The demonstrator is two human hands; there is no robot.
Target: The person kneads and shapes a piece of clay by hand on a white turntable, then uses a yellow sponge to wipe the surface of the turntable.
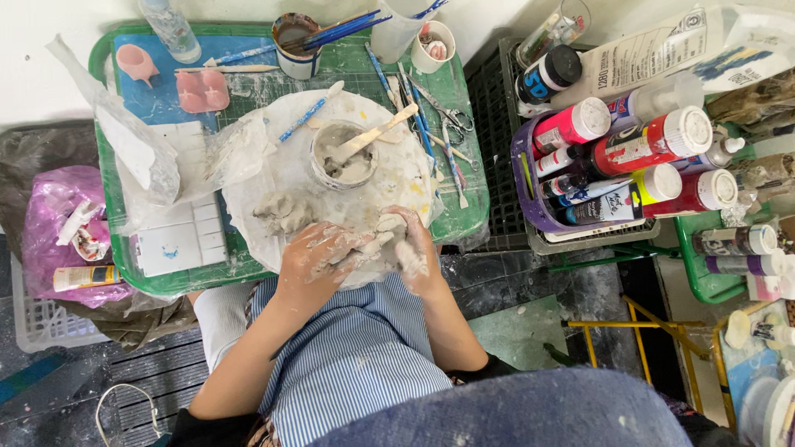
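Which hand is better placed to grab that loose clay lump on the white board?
Probably the left hand: the clay lump lies just beside it, while the right hand sits farther off, across the clay piece both hands grip.

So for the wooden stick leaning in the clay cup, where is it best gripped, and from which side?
Probably by its bare upper end, coming from the right. The wooden stick leans out of the clay cup toward the upper right, its lower end sunk in grey paste. The upper part juts clear past the rim, clean and free. Both clay-covered hands, left hand and right hand, are nearer the body.
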